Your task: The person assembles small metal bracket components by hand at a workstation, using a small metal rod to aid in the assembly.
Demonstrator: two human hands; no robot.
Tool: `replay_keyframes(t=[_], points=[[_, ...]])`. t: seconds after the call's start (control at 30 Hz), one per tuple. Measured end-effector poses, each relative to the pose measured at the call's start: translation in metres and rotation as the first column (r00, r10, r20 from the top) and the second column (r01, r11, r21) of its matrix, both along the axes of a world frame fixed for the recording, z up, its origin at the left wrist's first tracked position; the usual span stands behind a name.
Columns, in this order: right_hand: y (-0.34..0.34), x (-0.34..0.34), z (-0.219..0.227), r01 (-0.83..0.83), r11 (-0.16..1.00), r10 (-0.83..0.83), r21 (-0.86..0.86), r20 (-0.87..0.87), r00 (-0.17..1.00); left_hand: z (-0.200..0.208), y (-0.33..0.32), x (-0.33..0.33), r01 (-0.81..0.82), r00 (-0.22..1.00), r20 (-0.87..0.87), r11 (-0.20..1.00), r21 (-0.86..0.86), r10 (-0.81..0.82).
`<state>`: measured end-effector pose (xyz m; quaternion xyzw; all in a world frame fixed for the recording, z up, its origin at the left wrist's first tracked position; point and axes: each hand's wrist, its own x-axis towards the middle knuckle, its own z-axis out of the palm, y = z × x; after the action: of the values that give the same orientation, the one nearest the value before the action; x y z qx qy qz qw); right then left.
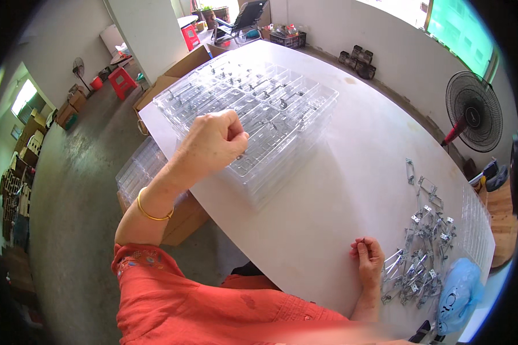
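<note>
The trays stacked at the far left are clear, glossy plastic. The clips heaped near right are bright, shiny metal. The worktop looks smooth, matt white. A blue plastic bag lies crinkled beside them.

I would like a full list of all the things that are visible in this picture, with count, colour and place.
table: one, white, centre
clear plastic trays: a stack, transparent, far left part of the table, small metal parts in the compartments
more clear trays: a pile, transparent, on a box below the table's left edge
metal clips: a heap, silver, near right part of the table
plastic bag: one, light blue, right of the clips
standing fan: one, black with red pole, right side
small fan: one, dark, far left
stools: two, red, far left floor
cardboard boxes: several, brown, left of the table
bangle: one, gold, left wrist
left hand: closed fist over the trays
right hand: fingers curled, on the table beside the clips
</note>
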<state>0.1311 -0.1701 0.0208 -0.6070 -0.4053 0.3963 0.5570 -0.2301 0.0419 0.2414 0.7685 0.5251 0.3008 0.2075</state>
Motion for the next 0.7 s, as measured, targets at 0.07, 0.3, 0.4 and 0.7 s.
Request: replay_keyframes(t=[0.07,0.3,0.4,0.7], points=[[-0.002,0.002,0.0,0.008,1.0,-0.008,0.005,0.006,1.0,-0.005,0.001,0.009,0.05,0.995,-0.087,0.995,0.086,-0.042],[0.0,0.001,-0.001,0.0,1.0,0.0,-0.005,-0.011,1.0,-0.006,0.001,0.02,0.047,0.974,-0.228,0.988,0.144,-0.013],[0.0,0.0,0.002,0.008,1.0,-0.008,-0.009,-0.021,1.0,-0.004,-0.001,0.024,0.039,0.958,-0.285,0.995,0.09,-0.012],[-0.003,-0.005,0.01,0.01,0.999,-0.011,-0.04,-0.021,1.0,-0.01,-0.001,0.028,0.054,0.917,-0.399,0.993,0.109,-0.006]])
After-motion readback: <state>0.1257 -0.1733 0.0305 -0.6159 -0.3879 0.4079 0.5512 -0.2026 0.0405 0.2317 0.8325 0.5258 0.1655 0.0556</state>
